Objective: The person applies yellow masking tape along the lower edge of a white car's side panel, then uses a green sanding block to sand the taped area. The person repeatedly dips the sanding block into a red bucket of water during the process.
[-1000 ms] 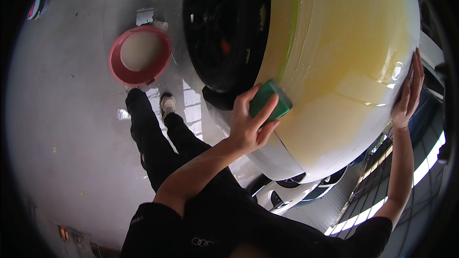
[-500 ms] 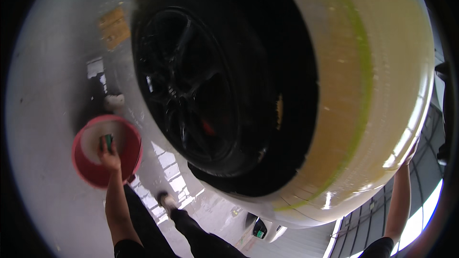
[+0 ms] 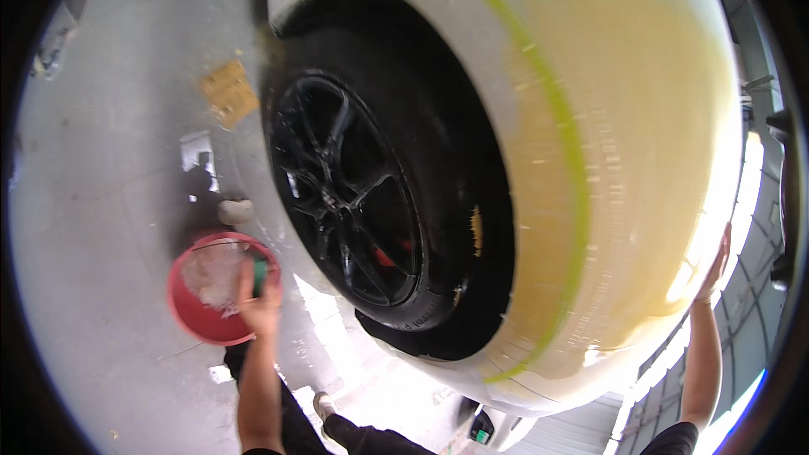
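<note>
My left hand (image 3: 258,305) is closed around a small green block (image 3: 260,276), whose exact kind I cannot make out. It is over the right side of a red bucket (image 3: 192,322) on the floor, with pale, churned liquid inside. My right hand (image 3: 717,270) lies with fingers stretched out against the right side of the rounded car body (image 3: 649,160). Yellowish patches and a bright green stripe (image 3: 566,126) mark this pale panel, which looks wet in places. Nothing shows in my right hand.
A black wheel (image 3: 345,194) sits in the arch between my hands. Brown cardboard (image 3: 228,93) and a whitish lump (image 3: 235,211) lie on the grey floor near the bucket. Another car (image 3: 497,430) stands at the bottom. My legs and shoe (image 3: 324,406) are below.
My left hand has lifted from inside the bucket toward its right side, still with the green block. The liquid is now stirred up. The view has shifted; my right hand remains against the panel.
</note>
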Demonstrator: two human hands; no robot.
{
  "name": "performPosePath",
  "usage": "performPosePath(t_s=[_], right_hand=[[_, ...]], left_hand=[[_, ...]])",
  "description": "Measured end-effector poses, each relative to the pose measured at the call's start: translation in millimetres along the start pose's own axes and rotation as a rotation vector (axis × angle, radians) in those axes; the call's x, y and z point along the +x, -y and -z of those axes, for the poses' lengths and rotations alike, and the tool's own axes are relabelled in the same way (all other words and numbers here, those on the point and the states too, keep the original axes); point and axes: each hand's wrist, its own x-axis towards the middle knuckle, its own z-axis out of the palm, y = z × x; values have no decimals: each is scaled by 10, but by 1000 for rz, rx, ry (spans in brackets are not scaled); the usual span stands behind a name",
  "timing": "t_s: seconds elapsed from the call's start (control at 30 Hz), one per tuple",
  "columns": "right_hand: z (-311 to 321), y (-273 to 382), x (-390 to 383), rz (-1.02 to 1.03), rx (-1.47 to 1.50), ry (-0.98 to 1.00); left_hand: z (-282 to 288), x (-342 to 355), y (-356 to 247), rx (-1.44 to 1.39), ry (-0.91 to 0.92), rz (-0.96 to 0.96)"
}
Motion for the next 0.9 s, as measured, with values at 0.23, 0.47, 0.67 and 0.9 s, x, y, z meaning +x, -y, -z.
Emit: performPosePath(t_s=[0.23,0.47,0.67,0.9], right_hand=[[-679,603,30,227,-12,203],[-1062,1202,860,128,-106,252],[-1151,1033,854,97,-186,207],[-1086,1145,820,163,-164,227]], left_hand=[[-2299,160,-3457,-311,168,-473],[-2508,760,-4654,-191,69,-518],[-2707,1351,-4445,-148,34,-277],[-2739,1568,-4413,-198,101,-178]])
